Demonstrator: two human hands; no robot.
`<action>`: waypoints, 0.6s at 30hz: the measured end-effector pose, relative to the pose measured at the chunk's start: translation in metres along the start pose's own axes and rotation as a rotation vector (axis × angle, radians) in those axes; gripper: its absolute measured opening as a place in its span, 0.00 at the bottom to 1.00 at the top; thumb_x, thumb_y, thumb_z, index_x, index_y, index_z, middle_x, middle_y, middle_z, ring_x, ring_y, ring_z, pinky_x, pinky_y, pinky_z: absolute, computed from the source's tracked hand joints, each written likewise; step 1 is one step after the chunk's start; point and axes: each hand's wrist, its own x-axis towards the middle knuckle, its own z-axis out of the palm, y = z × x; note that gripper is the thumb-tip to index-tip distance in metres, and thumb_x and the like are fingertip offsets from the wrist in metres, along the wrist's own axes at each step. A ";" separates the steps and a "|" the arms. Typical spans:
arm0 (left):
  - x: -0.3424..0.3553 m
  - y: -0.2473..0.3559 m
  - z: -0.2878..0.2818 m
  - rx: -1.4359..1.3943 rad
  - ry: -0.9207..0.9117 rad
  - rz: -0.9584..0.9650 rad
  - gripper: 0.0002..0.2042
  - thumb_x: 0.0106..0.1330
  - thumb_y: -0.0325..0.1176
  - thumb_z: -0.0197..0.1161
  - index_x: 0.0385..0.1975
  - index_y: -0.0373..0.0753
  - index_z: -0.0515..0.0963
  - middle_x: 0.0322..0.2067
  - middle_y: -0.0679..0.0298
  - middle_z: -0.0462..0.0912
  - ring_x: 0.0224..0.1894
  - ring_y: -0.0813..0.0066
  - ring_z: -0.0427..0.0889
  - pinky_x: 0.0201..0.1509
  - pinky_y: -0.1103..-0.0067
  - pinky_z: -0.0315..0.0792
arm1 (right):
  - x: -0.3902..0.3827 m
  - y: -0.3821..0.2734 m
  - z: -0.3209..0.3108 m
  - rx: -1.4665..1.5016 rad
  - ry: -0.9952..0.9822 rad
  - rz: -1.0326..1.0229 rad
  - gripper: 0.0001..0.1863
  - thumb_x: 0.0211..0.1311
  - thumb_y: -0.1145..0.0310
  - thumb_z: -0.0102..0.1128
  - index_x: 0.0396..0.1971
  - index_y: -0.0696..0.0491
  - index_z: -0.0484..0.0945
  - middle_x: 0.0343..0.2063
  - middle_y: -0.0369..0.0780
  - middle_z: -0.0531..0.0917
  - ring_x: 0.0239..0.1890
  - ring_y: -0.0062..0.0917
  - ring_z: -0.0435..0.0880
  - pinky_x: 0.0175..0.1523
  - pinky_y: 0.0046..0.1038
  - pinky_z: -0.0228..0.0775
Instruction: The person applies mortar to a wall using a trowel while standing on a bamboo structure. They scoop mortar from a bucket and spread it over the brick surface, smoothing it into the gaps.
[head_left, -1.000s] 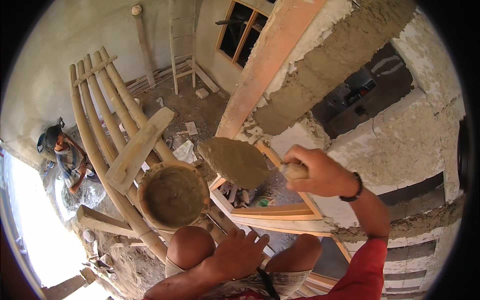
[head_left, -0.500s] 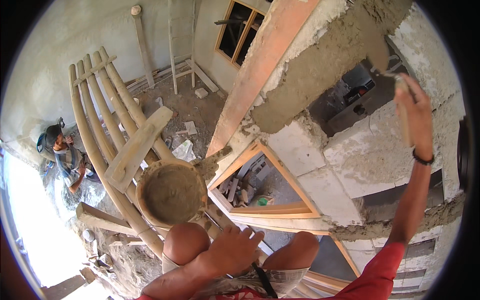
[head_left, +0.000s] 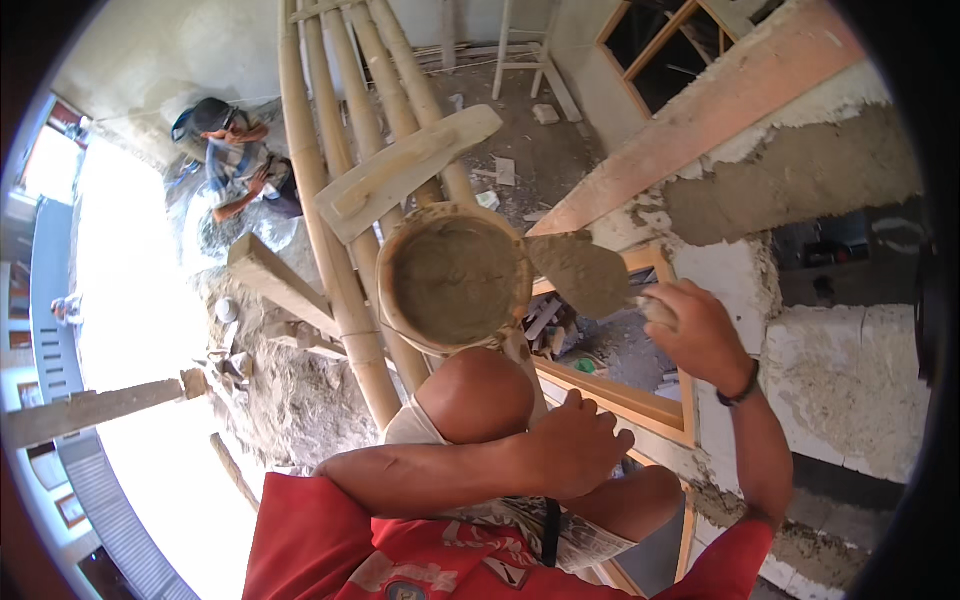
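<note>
Matt, grainy mortar (head_left: 455,280) fills the bucket (head_left: 386,265) and coats the trowel (head_left: 582,275); the scaffold (head_left: 300,130) is smooth bamboo, the float (head_left: 410,170) across its right edge pale wood.

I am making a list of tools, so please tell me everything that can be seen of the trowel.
The trowel has a broad, round-edged blade coated with grey-brown mortar, so the blade's own material cannot be told. The right hand grips its pale handle, covering most of it. The blade points left, beside the bucket; whether it touches the bucket's rim is unclear.
</note>
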 end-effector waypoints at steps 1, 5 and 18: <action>-0.002 0.003 0.002 -0.001 0.004 -0.008 0.21 0.60 0.41 0.65 0.50 0.38 0.77 0.42 0.51 0.82 0.46 0.49 0.81 0.54 0.60 0.70 | 0.016 -0.011 0.018 -0.079 -0.025 -0.054 0.15 0.55 0.71 0.61 0.43 0.58 0.79 0.31 0.51 0.82 0.35 0.44 0.84 0.41 0.39 0.76; -0.010 0.007 0.003 -0.021 0.072 -0.046 0.20 0.59 0.41 0.64 0.48 0.38 0.79 0.40 0.51 0.82 0.44 0.49 0.81 0.53 0.58 0.71 | 0.078 -0.027 0.086 -0.263 -0.056 -0.128 0.08 0.57 0.72 0.56 0.35 0.58 0.79 0.29 0.51 0.82 0.34 0.48 0.84 0.39 0.43 0.78; -0.010 0.003 -0.002 0.003 0.094 -0.080 0.19 0.60 0.42 0.62 0.47 0.39 0.80 0.40 0.52 0.82 0.43 0.53 0.82 0.52 0.59 0.71 | 0.132 -0.032 0.205 0.120 -0.233 -0.166 0.23 0.55 0.63 0.65 0.51 0.56 0.80 0.37 0.54 0.85 0.42 0.47 0.85 0.49 0.45 0.77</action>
